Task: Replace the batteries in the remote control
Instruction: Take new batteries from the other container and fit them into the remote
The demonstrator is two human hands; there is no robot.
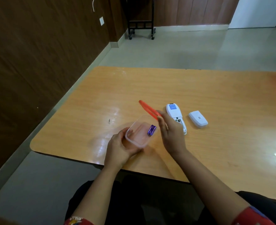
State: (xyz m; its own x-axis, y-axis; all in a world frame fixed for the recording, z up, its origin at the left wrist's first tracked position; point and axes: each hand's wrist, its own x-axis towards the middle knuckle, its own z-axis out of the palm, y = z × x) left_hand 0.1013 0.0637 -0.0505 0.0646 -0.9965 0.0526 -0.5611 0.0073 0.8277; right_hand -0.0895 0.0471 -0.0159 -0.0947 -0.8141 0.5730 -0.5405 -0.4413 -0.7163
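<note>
The left hand point(119, 148) cups the near corner of a clear plastic container point(139, 133), tilting it off the counter point(215, 88), while the right hand point(169, 133) pinches the container's orange lid point(147, 109) by one edge, holding it raised and slanted just above the container. Inside the container, at the side nearest the right hand, lie two purple batteries point(151, 130) touching each other. Just beyond the right hand the white remote control point(176, 115) lies back-up with its battery bay uncovered, and its white battery cover point(198, 119) rests slightly farther right, apart from it.
</note>
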